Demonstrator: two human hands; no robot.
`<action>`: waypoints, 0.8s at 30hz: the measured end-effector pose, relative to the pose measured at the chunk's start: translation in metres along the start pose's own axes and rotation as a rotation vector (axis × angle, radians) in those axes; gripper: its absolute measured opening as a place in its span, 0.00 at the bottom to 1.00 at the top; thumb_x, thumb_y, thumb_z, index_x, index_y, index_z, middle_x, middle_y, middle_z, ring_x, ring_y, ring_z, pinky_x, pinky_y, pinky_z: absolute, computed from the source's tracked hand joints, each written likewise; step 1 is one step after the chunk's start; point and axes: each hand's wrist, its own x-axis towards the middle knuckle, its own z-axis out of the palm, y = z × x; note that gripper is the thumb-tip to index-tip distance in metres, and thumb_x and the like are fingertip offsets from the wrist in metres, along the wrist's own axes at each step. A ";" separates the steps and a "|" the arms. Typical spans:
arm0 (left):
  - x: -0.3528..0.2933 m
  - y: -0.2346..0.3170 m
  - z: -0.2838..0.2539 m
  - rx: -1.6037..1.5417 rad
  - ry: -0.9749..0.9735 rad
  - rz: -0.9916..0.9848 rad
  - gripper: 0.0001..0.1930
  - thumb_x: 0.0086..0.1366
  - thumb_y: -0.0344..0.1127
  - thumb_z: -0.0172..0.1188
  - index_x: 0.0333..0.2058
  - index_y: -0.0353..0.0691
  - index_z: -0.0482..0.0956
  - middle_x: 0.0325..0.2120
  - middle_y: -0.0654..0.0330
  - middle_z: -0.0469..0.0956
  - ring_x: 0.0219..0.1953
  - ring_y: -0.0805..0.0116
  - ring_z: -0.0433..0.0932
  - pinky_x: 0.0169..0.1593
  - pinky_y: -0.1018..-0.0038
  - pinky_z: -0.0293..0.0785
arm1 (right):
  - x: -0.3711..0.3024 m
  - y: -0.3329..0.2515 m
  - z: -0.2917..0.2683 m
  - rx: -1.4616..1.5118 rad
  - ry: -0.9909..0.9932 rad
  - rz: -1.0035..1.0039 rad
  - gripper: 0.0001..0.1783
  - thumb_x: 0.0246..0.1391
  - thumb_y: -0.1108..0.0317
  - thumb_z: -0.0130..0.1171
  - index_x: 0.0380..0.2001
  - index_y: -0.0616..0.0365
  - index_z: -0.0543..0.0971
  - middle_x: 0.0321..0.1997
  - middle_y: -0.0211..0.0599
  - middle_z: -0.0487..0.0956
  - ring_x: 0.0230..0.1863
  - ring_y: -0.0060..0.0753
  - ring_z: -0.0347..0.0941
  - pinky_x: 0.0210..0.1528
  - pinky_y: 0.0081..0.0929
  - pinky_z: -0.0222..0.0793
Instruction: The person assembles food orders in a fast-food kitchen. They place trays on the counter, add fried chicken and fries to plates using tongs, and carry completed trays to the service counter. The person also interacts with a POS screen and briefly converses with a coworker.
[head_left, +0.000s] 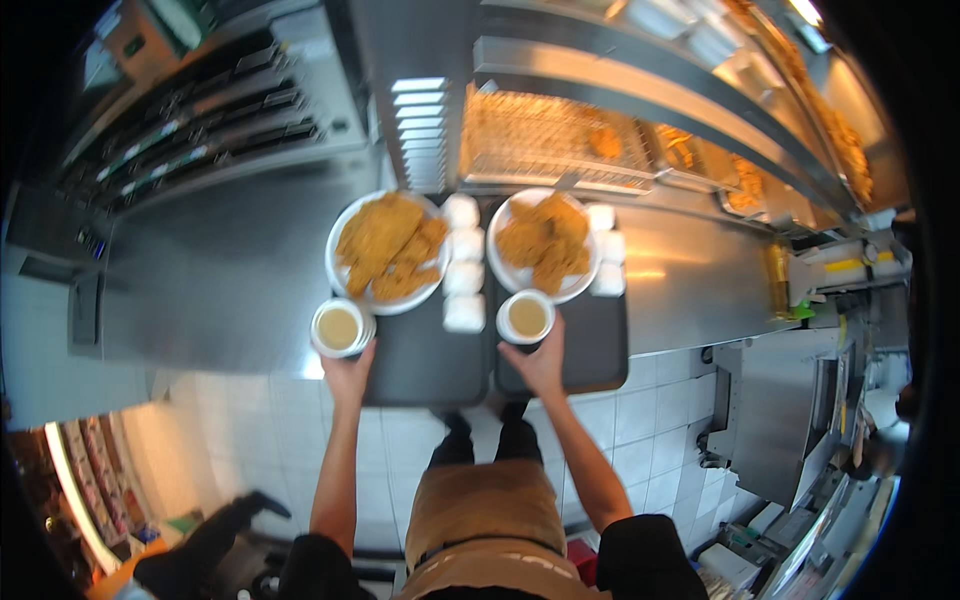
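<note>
Two dark trays lie side by side at the counter's front edge, a left tray (425, 365) and a right tray (600, 350). My left hand (347, 372) is closed around a white cup of tan gravy (339, 328), over the left tray's near-left corner. My right hand (542, 365) grips another white cup of gravy (527, 317) above the right tray. Behind each cup is a white plate, the left plate (335, 235) and the right plate (497, 250), each heaped with fried chicken (385, 240). White wrapped bundles (464, 277) line up beside both plates.
The steel counter (220, 260) runs left and right of the trays. A lit warming cabinet (560, 135) with racks of fried food stands behind. At far left is a slotted holding unit (200, 130). Another person's dark-clad leg (220, 525) shows at lower left on the tiled floor.
</note>
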 end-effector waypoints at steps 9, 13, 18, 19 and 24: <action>-0.028 0.003 0.025 -0.076 0.129 0.039 0.45 0.47 0.30 0.74 0.61 0.29 0.57 0.56 0.44 0.67 0.60 0.51 0.65 0.66 0.62 0.56 | -0.004 0.004 0.005 -0.102 0.084 0.097 0.46 0.32 0.63 0.78 0.56 0.58 0.67 0.52 0.45 0.75 0.54 0.51 0.71 0.56 0.44 0.66; -0.033 0.000 0.031 -0.007 0.072 -0.005 0.45 0.44 0.30 0.75 0.60 0.29 0.60 0.54 0.43 0.68 0.58 0.48 0.68 0.64 0.61 0.59 | -0.018 -0.011 -0.021 -0.123 0.022 0.141 0.45 0.32 0.62 0.79 0.55 0.58 0.68 0.52 0.45 0.75 0.54 0.50 0.72 0.55 0.43 0.69; -0.033 -0.003 0.035 -0.072 0.079 0.028 0.40 0.42 0.30 0.75 0.55 0.29 0.66 0.48 0.45 0.74 0.52 0.49 0.73 0.59 0.61 0.65 | -0.016 -0.054 -0.081 -0.061 -0.080 0.160 0.46 0.32 0.60 0.79 0.56 0.58 0.67 0.52 0.44 0.76 0.54 0.47 0.74 0.57 0.40 0.70; -0.032 -0.003 0.035 -0.021 0.119 0.037 0.40 0.41 0.31 0.76 0.54 0.30 0.67 0.47 0.45 0.75 0.50 0.48 0.74 0.57 0.60 0.67 | -0.011 -0.066 -0.096 -0.060 -0.091 0.146 0.47 0.32 0.60 0.79 0.56 0.58 0.67 0.52 0.44 0.76 0.54 0.46 0.75 0.57 0.39 0.70; -0.036 0.003 0.026 -0.068 0.068 0.030 0.41 0.38 0.31 0.77 0.53 0.31 0.68 0.46 0.46 0.76 0.49 0.49 0.75 0.56 0.60 0.69 | 0.043 -0.136 -0.167 -0.074 -0.122 0.002 0.48 0.32 0.61 0.79 0.56 0.60 0.66 0.50 0.46 0.77 0.52 0.44 0.77 0.54 0.36 0.73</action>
